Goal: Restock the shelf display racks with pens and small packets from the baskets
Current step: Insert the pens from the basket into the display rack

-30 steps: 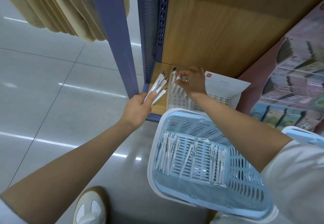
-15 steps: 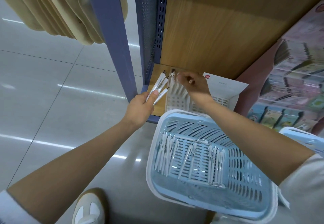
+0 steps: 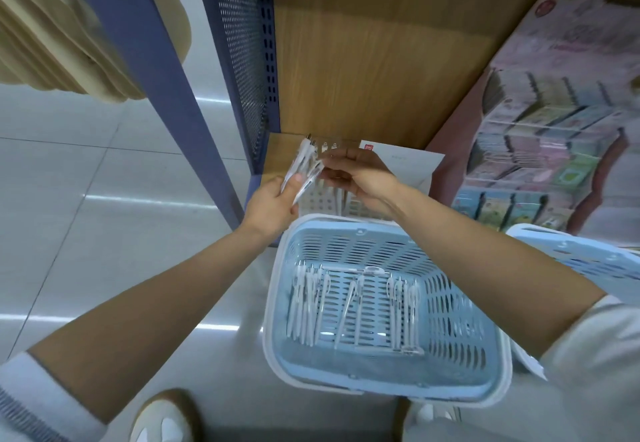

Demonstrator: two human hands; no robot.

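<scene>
Left hand grips a fanned bundle of slim white plastic pens with the thumb curled over the barrels, above the wooden shelf's front-left corner. Right hand — fingertips drawn together, touching the bundle's right edge; blur hides any pinch. Light-blue slotted plastic basket below.

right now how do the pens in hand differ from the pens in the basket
The held pens are bunched in the left hand; the basket pens lie flat in loose groups in the blue basket. Held pens are few, basket pens many. Both are white.
</scene>
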